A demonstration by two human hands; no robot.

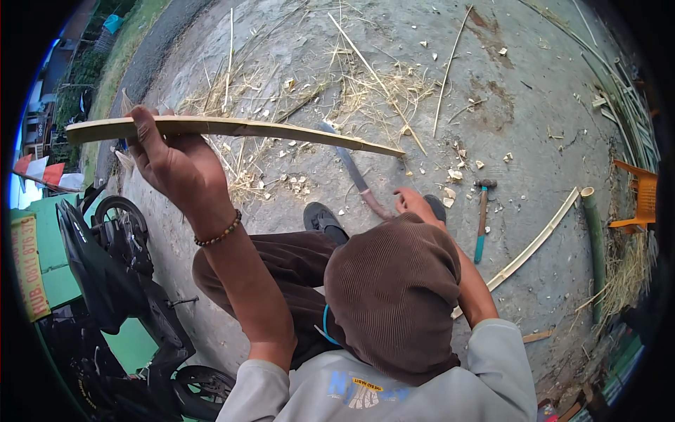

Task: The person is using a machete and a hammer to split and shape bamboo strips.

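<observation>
Raised at the left, my left hand [169, 155] is closed around a long split bamboo strip [281, 131], thumb on the near side. The strip runs nearly level to the right, its thin far end dipping slightly. Below it on the concrete lies a machete [349, 169] with a curved blade and a brownish handle. My right hand [416, 204] is low near the handle's end, fingers stretched out and apart, with no grip on the machete visible. Brown ribbed cloth [394, 295] covers part of this hand's surroundings and the handle's end.
A hammer [481, 218] with a teal grip lies right of my right hand. Beyond it are another split strip [538, 243], a green bamboo pole [595, 253] and an orange plastic chair [641, 197]. Straw-like shavings [380, 91] litter the ground ahead. A black motorbike [119, 281] stands left.
</observation>
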